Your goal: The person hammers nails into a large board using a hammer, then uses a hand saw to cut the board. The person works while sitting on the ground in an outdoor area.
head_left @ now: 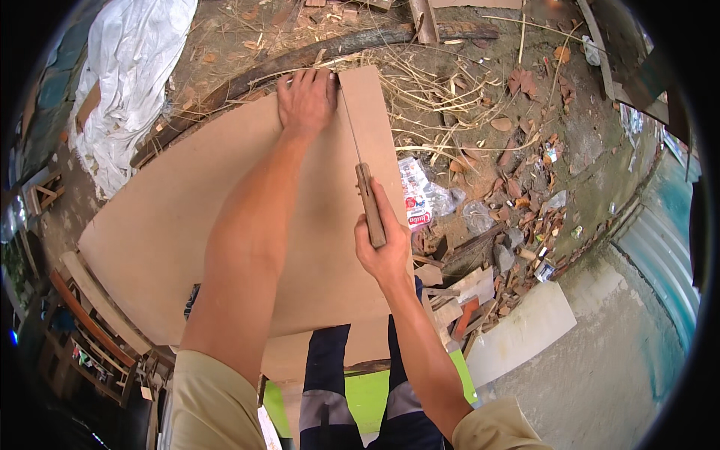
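A large light-brown wooden board (172,232) lies in front of me. My left hand (307,103) presses on it at the far edge, palm down, with fingers stretched out and tips at the rim. My right hand (385,244) is closed around the wooden handle of a handsaw (370,206). The thin blade shows nearly edge-on and runs away from me to the far edge, just right of my left hand. It stands in a line along the board's right side, with a narrow strip of board to its right. How deep the blade sits is hidden.
A curved timber (360,46) lies beyond the board. White sheeting (135,82) hangs at the far left. Dry stalks (442,97), leaves and plastic litter cover the ground on the right. Below the board are a green panel (367,390) and my legs. Wood scraps (457,300) lie right.
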